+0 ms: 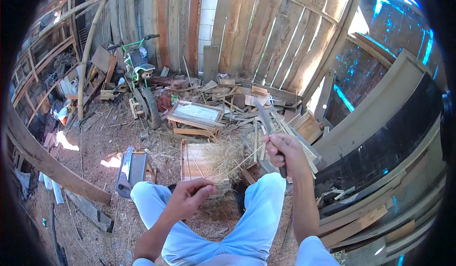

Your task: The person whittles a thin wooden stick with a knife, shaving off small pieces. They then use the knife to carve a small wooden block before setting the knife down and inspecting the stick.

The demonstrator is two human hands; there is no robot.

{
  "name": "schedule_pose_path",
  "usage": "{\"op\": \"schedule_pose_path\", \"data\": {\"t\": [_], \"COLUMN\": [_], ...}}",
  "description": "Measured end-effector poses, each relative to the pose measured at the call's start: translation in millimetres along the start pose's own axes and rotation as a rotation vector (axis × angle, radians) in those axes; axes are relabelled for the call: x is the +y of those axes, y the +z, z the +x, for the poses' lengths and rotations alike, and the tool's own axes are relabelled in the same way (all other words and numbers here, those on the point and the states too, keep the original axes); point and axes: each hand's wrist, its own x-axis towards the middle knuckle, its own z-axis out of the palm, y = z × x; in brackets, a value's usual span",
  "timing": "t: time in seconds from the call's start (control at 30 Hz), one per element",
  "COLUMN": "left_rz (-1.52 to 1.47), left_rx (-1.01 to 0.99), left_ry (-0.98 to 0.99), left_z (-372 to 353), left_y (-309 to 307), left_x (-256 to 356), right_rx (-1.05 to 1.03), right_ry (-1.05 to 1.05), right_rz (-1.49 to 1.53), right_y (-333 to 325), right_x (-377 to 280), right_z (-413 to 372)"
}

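My right hand (286, 154) is wrapped round the handle of a large knife (264, 114), its blade pointing up and away from me above my right knee. My left hand (194, 198) is closed in front of my left knee, thumb against the curled fingers. Whatever it may hold is too small to make out. Just beyond my knees, a heap of dry straw and fine shavings (230, 159) lies partly over a slatted wooden panel (193, 164). Thin wooden strips (256, 140) lie near the knife.
What looks like a handsaw (125, 171) rests on a low stool left of my knee. Farther off are a wooden frame (195, 116), scrap wood (228, 95) and a green motorbike (142, 76). Stacked boards (365, 228) line the right side; a plank (57, 166) slants at left.
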Motion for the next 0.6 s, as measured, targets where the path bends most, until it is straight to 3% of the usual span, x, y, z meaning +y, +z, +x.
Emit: {"op": "schedule_pose_path", "data": {"t": [0.2,0.37,0.6], "left_rz": [-0.098,-0.101,-0.075], "left_rx": [-0.029,-0.116,-0.175], "left_ry": [-0.099,-0.046,-0.031], "left_z": [5.7,26.3,22.6], "left_y": [-18.4,-3.5,-13.8], "left_x": [-2.9,1.2,0.3], "right_rx": [0.053,-0.307,-0.272], "right_ry": [-0.019,0.075,0.122], "right_rz": [0.065,0.116,0.027], "right_y": [-23.0,20.4,15.1], "right_x": [-8.0,22.1,6.2], "right_z": [1.3,-0.6,-0.2]}}
